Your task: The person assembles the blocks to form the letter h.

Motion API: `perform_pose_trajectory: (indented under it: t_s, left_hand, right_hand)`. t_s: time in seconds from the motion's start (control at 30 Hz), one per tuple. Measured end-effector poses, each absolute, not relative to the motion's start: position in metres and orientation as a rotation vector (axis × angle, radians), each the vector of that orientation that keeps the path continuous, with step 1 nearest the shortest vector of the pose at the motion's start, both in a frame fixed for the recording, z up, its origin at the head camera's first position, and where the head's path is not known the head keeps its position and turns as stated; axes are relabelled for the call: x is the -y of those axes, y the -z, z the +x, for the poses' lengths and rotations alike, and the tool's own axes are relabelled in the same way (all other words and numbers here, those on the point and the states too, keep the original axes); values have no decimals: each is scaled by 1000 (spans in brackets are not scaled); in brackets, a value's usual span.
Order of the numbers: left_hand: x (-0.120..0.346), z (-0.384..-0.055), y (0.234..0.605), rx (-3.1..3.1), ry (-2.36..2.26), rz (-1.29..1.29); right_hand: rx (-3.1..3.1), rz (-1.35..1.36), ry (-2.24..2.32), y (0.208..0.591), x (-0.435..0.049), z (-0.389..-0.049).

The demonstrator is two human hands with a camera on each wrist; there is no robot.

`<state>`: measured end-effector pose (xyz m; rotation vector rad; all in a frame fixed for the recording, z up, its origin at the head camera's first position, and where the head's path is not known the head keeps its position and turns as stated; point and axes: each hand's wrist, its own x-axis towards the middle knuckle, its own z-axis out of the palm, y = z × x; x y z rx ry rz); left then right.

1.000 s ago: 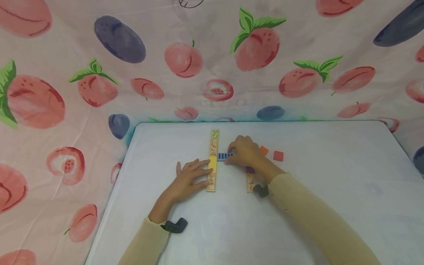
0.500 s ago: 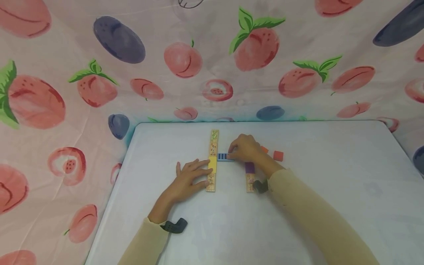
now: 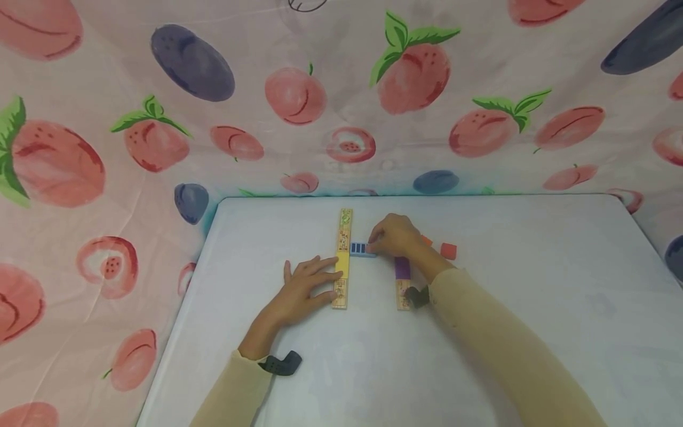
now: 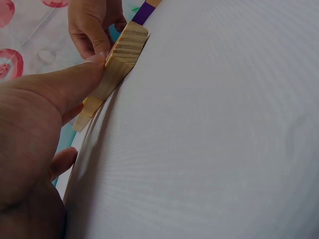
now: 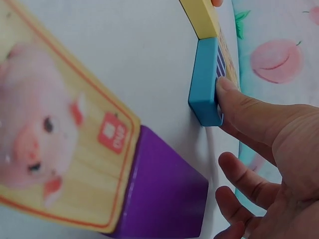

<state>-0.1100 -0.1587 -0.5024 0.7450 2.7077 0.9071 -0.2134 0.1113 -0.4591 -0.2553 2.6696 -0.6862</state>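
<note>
In the head view, a column of printed wooden blocks (image 3: 344, 237) with a plain yellow block (image 3: 345, 264) in it lies on the white table. My left hand (image 3: 304, 292) rests along the column's left side, fingers spread and fairly straight, touching the yellow block and the one below. My right hand (image 3: 396, 236) pinches a light blue block (image 3: 358, 248) with dark stripes at its right end, thumb on the striped face. The blue block's left end meets the column. Closer in, a purple block (image 3: 402, 268) joins a pig-printed block (image 5: 55, 144), partly under the right wrist.
An orange block (image 3: 425, 240), partly hidden by the right hand, and a red block (image 3: 448, 251) lie to the right. Fruit-printed cloth (image 3: 347, 89) hangs behind the table's far edge. Each wrist carries a dark device (image 3: 283, 363).
The blue block has shifted slightly away from me along the column, together with the right hand. More of the purple block now shows. The left hand has stayed in place.
</note>
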Motion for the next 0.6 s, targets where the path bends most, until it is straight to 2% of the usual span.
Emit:
perform_pose_trajectory:
  t_s: [0.6]
  left_hand:
    - [160, -110, 504, -2715, -901, 748]
  right_hand:
    - [-2643, -169, 718, 456, -112, -214]
